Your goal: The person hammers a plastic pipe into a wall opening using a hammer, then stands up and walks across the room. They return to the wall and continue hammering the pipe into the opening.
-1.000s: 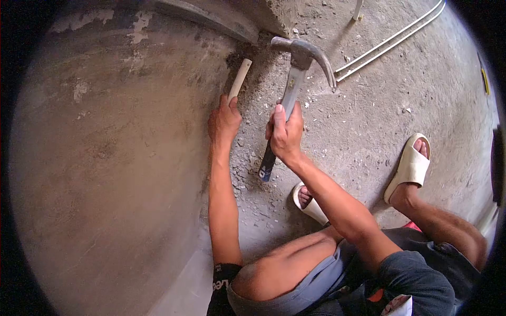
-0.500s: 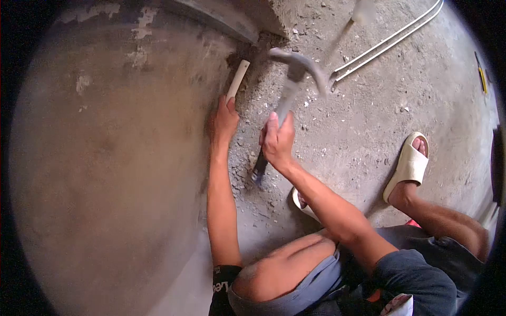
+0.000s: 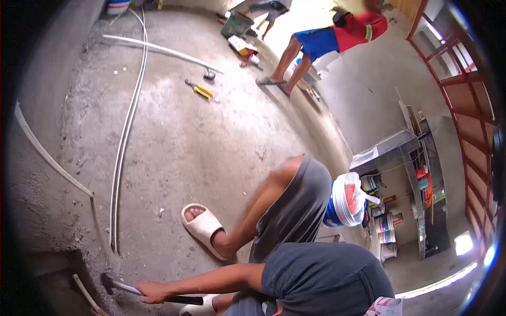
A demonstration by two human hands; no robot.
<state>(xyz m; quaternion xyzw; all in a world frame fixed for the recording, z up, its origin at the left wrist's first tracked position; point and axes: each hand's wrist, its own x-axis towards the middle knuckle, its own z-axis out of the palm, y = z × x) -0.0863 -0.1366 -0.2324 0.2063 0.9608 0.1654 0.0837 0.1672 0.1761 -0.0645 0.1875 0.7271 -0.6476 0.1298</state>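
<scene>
My right hand [image 3: 153,293] is wrapped around the handle of a claw hammer [image 3: 124,286]. The hammer's head is down by the rubble at the foot of the wall, lower left. Just left of it stands a narrow pale strip [image 3: 84,291], leaning in a dark recess. Only a sliver of my left hand [image 3: 98,312] shows at the bottom edge, closed on the strip's lower end; most of that hand is out of view.
Long white pipes [image 3: 128,121] lie along the floor, and another pale pipe [image 3: 50,155] leans at the wall. Yellow-handled pliers [image 3: 202,92] lie further off. A person in red [image 3: 363,29] stands near the doorway, another beyond. A white bucket [image 3: 346,203] sits behind my knee.
The view has swung up and to the right, bringing the room and other people into sight. My right hand has lowered the hammer beside the strip, while my left hand has mostly left the frame.
</scene>
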